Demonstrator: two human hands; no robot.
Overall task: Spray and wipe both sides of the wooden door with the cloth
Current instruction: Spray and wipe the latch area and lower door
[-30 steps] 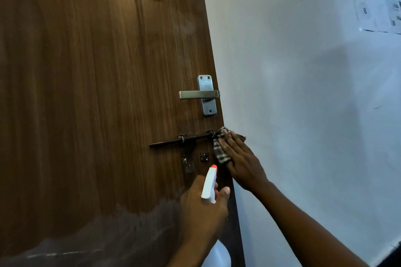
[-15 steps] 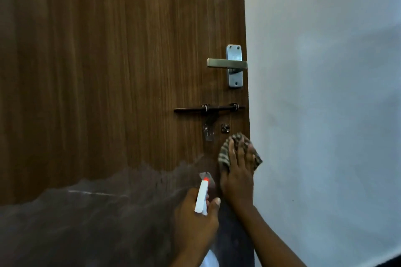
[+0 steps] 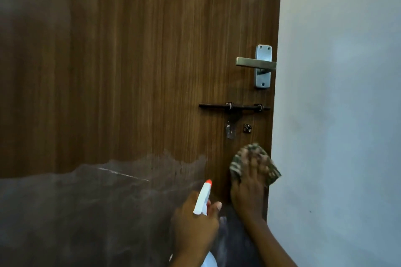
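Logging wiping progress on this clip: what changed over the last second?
The right hand slid the checked cloth down the brown wooden door, from the right end of the black sliding bolt to a spot below it by the door's edge, pressing it flat. The left hand keeps gripping the white spray bottle with an orange tip; the silver lever handle is untouched.

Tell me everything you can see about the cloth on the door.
The cloth is a checked fabric, dark green and pale, bunched into a pad. The right hand presses it against the wooden door with straight fingers spread over it. It sits near the door's right edge, below the sliding bolt and apart from it. Fabric shows left of, above and right of the fingers, and one corner overhangs the edge in front of the wall. It is motion-blurred.
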